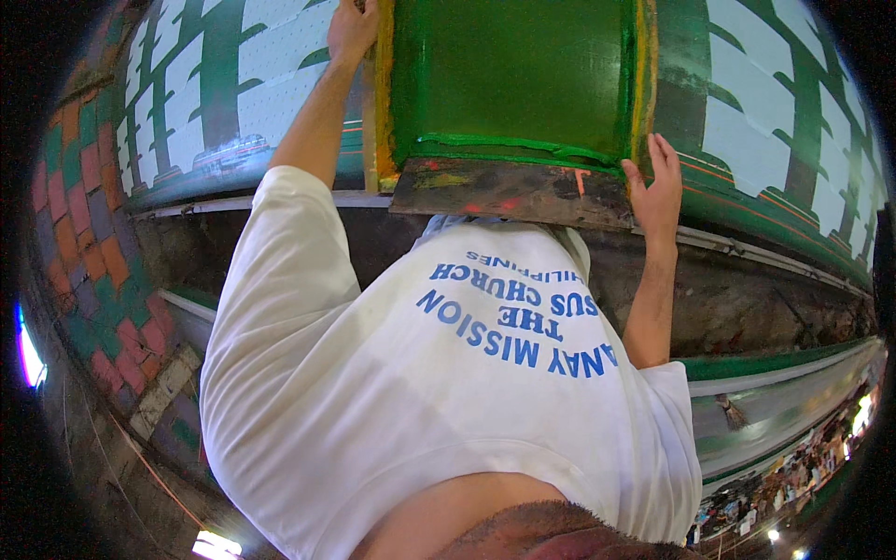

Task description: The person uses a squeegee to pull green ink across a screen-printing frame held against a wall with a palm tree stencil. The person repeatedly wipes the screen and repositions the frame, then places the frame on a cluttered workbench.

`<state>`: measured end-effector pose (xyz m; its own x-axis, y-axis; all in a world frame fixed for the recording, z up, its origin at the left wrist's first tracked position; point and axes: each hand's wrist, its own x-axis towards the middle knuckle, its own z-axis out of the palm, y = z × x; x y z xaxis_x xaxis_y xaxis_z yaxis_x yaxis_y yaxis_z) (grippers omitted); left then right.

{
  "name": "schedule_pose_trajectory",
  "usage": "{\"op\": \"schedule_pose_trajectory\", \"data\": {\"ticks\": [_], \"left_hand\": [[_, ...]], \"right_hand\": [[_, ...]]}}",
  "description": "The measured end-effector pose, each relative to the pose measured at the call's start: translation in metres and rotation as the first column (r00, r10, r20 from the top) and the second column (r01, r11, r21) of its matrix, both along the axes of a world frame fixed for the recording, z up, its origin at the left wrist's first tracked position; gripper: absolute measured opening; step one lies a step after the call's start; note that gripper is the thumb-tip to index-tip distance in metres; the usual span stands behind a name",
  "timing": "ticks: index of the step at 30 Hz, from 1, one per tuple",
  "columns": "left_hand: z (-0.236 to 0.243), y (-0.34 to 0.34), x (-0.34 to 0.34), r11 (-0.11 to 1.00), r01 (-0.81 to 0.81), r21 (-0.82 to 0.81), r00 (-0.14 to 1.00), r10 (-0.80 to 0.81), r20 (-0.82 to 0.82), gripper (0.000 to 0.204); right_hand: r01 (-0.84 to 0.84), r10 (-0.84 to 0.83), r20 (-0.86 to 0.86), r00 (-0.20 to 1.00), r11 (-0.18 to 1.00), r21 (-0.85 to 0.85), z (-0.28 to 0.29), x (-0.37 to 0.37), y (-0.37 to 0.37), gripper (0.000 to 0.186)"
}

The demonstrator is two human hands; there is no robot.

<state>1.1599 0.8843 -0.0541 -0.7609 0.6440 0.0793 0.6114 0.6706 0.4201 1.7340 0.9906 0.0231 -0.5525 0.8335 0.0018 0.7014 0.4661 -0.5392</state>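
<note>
A screen-printing frame point(523, 84) lies in front of me, its mesh dark green between ochre-stained side bars. Thick green ink point(504, 143) runs in a ridge along the near end of the mesh. My left hand point(353, 30) is at the frame's far left side bar, its fingers closed there and partly cut off by the picture's upper edge. At the near right corner, my right hand point(657, 187) holds the frame with the thumb on the inner side and the fingers along the outer side. A dark, paint-smeared board point(509, 193) forms the near end.
Rows of white cut pieces point(751, 107) lie on the long green table point(686, 103) on both sides of the frame. A metal rail point(737, 245) follows its near edge. Behind me stands another long table point(784, 401) with a small brush point(733, 413). Coloured paving bricks point(89, 215) cover the floor at left.
</note>
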Motion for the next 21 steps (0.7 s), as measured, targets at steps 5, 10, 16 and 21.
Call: {"op": "schedule_pose_trajectory", "data": {"ticks": [5, 10, 16, 21], "left_hand": [[-0.003, 0.004, 0.008, 0.995, 0.02, 0.093, 1.0, -0.018, -0.022, 0.047], [-0.001, 0.009, 0.01, 0.99, -0.051, 0.135, 0.992, 0.035, 0.125, 0.05], [-0.03, 0.007, -0.002, 0.957, 0.18, 0.226, 0.983, -0.165, -0.081, 0.04], [-0.033, 0.012, -0.004, 0.959, 0.029, 0.281, 0.993, -0.059, 0.102, 0.044]], "right_hand": [[-0.54, 0.514, -0.169, 0.841, 0.817, -0.203, 0.04, -0.035, -0.068, 0.052], [-0.686, 0.697, 0.094, 0.711, 0.717, -0.123, 0.042, -0.078, -0.102, 0.054], [-0.561, 0.555, 0.224, 0.801, 0.827, -0.043, 0.031, -0.1, -0.115, 0.059], [-0.453, 0.399, 0.339, 0.852, 0.887, 0.095, 0.012, -0.123, -0.15, 0.069]]}}
